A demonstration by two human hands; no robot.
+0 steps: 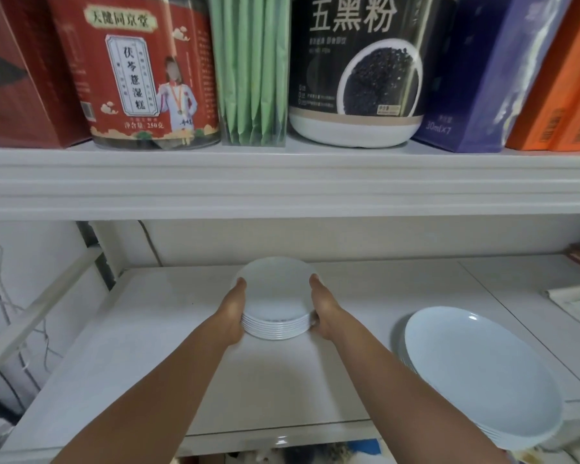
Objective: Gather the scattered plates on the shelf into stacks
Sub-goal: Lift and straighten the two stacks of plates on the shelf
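A stack of several small white plates (275,293) stands on the white lower shelf (168,316), toward the back middle. My left hand (232,313) presses flat against the stack's left side, and my right hand (323,308) presses against its right side, so the stack is gripped between both palms. A second stack of larger white plates (479,373) sits at the front right of the same shelf, partly over the shelf's front edge; only the rims of its lower plates show.
An upper shelf (282,182) hangs low over the plates and carries a red canister (138,72), green packets (252,68), a black tub (359,68) and boxes. Folded paper (576,299) lies at the lower shelf's right. A slanted white bar (44,306) runs along the left.
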